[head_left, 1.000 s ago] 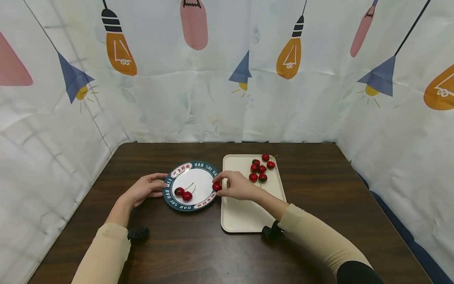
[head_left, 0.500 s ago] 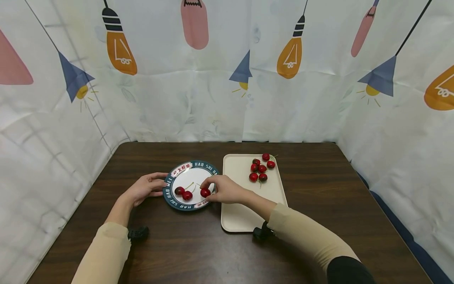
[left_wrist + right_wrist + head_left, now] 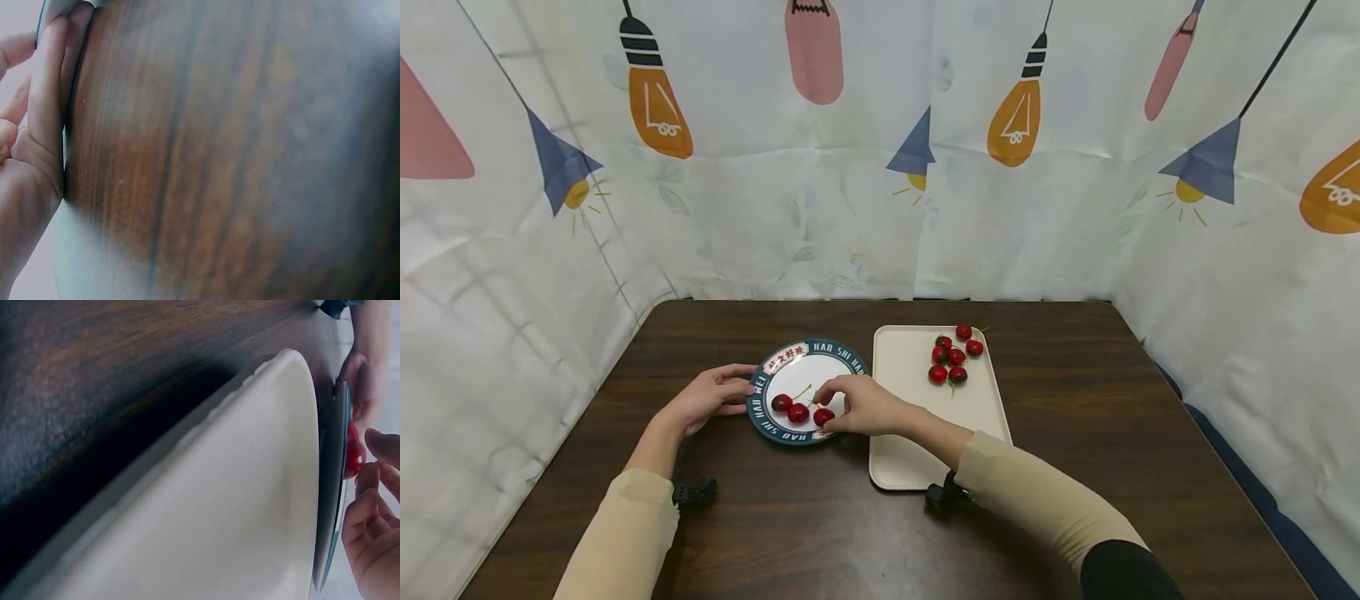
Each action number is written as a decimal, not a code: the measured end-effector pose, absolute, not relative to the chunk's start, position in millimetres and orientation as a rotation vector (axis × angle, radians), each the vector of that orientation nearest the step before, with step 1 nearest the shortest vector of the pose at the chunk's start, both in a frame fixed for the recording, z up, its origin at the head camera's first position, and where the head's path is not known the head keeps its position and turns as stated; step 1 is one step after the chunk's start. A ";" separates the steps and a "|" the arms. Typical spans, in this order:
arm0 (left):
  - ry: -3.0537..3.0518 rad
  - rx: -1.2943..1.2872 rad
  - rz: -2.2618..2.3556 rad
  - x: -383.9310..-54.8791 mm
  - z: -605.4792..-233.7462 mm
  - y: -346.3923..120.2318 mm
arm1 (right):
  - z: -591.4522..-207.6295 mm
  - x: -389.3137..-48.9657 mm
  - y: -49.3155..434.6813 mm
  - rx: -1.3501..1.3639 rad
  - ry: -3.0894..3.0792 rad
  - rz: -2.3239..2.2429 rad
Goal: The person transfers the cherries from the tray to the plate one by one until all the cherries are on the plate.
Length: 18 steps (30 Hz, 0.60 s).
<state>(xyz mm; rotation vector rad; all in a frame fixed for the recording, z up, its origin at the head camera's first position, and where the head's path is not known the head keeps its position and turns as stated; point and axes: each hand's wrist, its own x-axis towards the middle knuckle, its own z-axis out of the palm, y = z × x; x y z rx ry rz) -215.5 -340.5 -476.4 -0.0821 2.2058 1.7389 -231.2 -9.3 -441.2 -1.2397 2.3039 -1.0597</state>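
A white plate (image 3: 831,362) with a dark teal, lettered rim lies left of the table's middle. My left hand (image 3: 703,400) holds its left rim, one finger over the edge and others low at its side in the left wrist view. Two dark red cherries, a left one (image 3: 782,403) and a right one (image 3: 798,412), lie on the plate. My right hand (image 3: 867,406) pinches a third cherry (image 3: 823,417) between thumb and forefinger, low over the plate's front right. The right wrist view shows the fingertips (image 3: 370,472) beside red cherries (image 3: 355,459).
A cream rectangular tray (image 3: 902,458) stands right of the plate, under my right wrist. Several cherries (image 3: 956,357) with stems cluster at its far right. The dark wooden table (image 3: 775,533) ends at a printed curtain (image 3: 850,217) behind.
My right hand has carried its cherry left and toward me, from the plate's right rim to beside the two cherries. The left hand has stayed at the rim.
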 end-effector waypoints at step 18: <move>2.203 -0.090 1.748 -213.6 -475.0 -338.5 | -438.8 -240.8 29.4 -1.205 2.378 -1.056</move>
